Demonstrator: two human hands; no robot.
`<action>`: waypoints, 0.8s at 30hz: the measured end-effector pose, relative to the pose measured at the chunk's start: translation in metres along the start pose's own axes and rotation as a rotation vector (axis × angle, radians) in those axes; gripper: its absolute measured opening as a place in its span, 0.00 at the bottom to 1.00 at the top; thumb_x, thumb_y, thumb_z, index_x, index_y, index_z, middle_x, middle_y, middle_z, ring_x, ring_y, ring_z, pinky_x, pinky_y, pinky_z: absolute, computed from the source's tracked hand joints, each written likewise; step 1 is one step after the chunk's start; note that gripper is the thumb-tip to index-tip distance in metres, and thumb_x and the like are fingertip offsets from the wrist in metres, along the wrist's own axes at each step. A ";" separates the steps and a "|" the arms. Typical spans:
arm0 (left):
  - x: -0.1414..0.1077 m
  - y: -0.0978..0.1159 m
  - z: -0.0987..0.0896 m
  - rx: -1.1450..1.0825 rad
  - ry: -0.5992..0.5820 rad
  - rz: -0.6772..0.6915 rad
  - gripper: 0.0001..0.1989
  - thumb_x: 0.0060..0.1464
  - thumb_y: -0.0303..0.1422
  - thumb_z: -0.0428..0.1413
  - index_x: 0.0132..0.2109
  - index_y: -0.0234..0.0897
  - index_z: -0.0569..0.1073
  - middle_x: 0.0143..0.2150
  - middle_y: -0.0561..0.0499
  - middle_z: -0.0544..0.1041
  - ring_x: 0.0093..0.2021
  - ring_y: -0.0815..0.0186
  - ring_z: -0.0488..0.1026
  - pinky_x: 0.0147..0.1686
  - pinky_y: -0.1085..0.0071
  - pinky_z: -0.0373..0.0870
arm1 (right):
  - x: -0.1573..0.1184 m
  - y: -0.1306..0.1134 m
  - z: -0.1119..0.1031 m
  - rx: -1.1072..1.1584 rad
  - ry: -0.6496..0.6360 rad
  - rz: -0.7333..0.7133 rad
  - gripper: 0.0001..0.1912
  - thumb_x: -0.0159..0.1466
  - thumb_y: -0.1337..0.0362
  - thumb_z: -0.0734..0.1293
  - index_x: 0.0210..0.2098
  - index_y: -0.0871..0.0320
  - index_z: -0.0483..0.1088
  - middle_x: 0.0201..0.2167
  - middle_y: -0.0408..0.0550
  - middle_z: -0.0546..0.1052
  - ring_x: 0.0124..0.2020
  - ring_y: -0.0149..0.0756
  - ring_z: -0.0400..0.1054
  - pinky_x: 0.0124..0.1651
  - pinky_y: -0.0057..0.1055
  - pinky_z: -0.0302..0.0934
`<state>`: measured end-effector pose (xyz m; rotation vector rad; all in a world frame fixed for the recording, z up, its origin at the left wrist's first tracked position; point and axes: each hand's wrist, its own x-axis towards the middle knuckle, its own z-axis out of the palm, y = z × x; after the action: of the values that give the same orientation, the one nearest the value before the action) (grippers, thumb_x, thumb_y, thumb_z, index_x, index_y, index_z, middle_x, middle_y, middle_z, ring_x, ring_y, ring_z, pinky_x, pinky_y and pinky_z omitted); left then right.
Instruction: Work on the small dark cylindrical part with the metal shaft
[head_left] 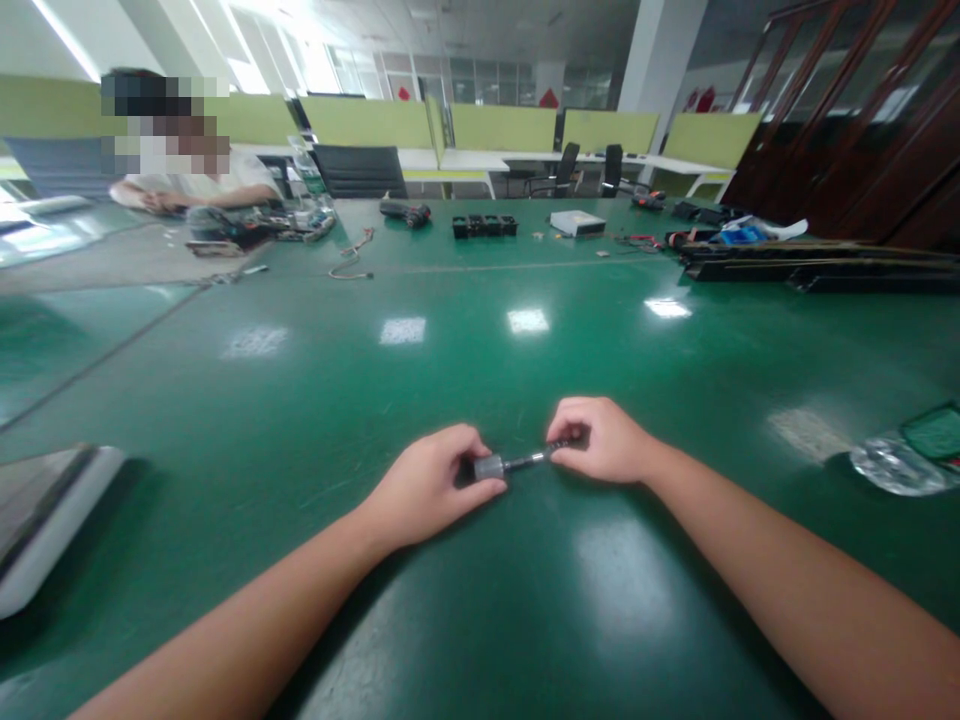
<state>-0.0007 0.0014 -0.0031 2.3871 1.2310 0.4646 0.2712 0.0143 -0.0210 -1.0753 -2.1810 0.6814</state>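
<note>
Just above the green table, my left hand (431, 483) is closed round the grey, ribbed handle of what looks like a small screwdriver (491, 467). Its thin shaft points right, with a shiny metal part near the tip. My right hand (604, 440) pinches a small dark piece (571, 442) at the tip end of that shaft. Fingers cover much of this piece, so its kind is unclear. Both hands are close together near the middle of the view, and the screwdriver spans the gap between them.
A pale flat-edged object (64, 500) lies at left, and a clear plastic package (900, 460) at right. Toward the back are a black block row (484, 227), a white box (577, 222), a cable (351, 262) and dark long bars (810, 265). A person (195, 170) sits far left.
</note>
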 end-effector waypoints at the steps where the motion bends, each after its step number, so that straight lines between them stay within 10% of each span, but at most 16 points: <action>1: 0.000 0.000 0.000 0.000 0.003 -0.001 0.16 0.54 0.47 0.60 0.39 0.38 0.73 0.30 0.54 0.73 0.29 0.66 0.68 0.30 0.71 0.62 | 0.000 -0.001 0.000 -0.003 -0.008 -0.007 0.05 0.53 0.72 0.72 0.30 0.59 0.75 0.28 0.44 0.74 0.29 0.31 0.67 0.33 0.27 0.60; 12: 0.000 0.001 -0.001 -0.017 0.007 0.006 0.14 0.54 0.45 0.60 0.38 0.38 0.73 0.29 0.55 0.72 0.28 0.66 0.68 0.30 0.71 0.63 | 0.004 -0.014 0.011 0.014 -0.040 -0.053 0.05 0.54 0.71 0.72 0.32 0.59 0.77 0.29 0.45 0.76 0.30 0.32 0.68 0.34 0.28 0.61; 24: 0.002 0.002 -0.001 -0.005 0.006 0.030 0.14 0.54 0.44 0.60 0.39 0.38 0.72 0.29 0.55 0.71 0.28 0.67 0.68 0.32 0.71 0.63 | 0.002 -0.018 0.018 0.149 -0.083 -0.087 0.32 0.52 0.75 0.69 0.57 0.56 0.68 0.40 0.44 0.80 0.40 0.35 0.73 0.51 0.34 0.64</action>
<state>0.0007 0.0022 -0.0009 2.4045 1.1963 0.4836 0.2480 0.0029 -0.0205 -0.8857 -2.1942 0.8478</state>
